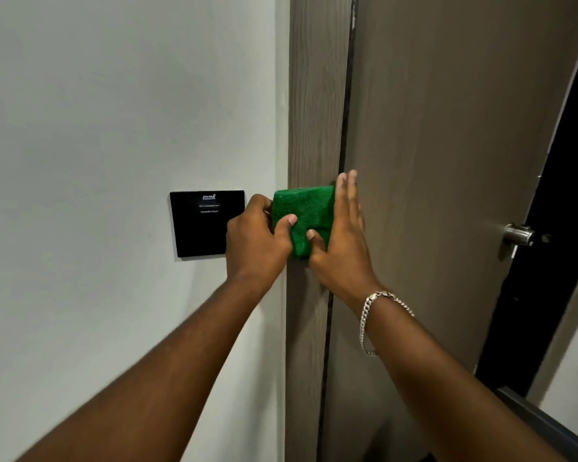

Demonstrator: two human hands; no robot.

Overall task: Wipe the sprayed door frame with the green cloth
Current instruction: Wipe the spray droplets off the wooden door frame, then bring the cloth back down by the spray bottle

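On the door frame (314,95), green cloth (309,208) in curled fingers (260,204) of left hand (254,241), straight fingers of right hand (344,248) alongside.

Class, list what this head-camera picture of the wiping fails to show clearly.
Head view:
1. Door frame beneath the green cloth: covered by cloth, left hand and right hand.
2. Spray on the frame: too fine to see.
3. Black wall panel lettering: too small, blurred.
4. Left hand's fingertips: hidden by its own knuckles.
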